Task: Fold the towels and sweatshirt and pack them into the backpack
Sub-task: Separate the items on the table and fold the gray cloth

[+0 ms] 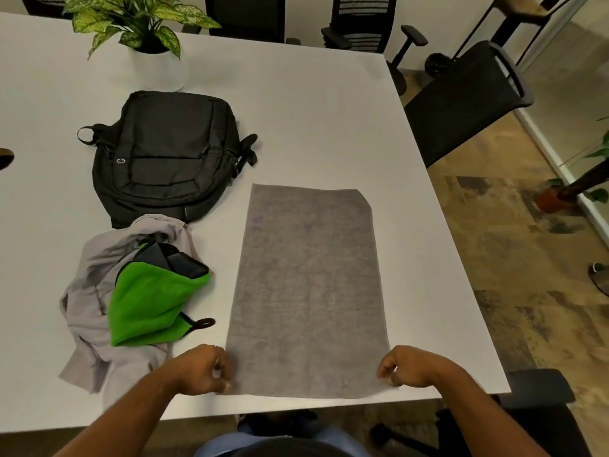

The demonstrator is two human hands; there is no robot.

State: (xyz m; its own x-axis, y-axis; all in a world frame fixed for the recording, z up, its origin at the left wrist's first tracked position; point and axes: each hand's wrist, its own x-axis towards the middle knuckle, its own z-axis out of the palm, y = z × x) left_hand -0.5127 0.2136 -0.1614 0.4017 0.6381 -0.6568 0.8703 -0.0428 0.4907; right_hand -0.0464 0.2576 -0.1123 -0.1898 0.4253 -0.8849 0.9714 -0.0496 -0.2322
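Looking from my left, I see the white bench (313,127) run off the frame's edge with bare room there, and a potted plant (145,31) in a white pot stands at the far side. Just nearer lies the black backpack (164,153), flat on its back and zipped, its loop handle pointing left. Touching its near edge is the crumpled grey sweatshirt (89,291), and on top of that sits a bunched green towel (148,305) with a dark lining and a black hang loop, just beside the grey towel (309,291) but apart from it.

My left hand (201,369) pinches the grey towel's near left corner, fingers curled; my right hand (412,367) pinches the near right corner the same way. That towel lies spread flat, long side running away from me, its near edge close to the bench's front edge, its far right corner turned under. It looks worn, with faint purple marks.

Right of the towel there is a strip of open bench before the edge. Beyond it stand black office chairs (461,103) on a patterned floor (510,242), with a glass wall (573,87) far right.
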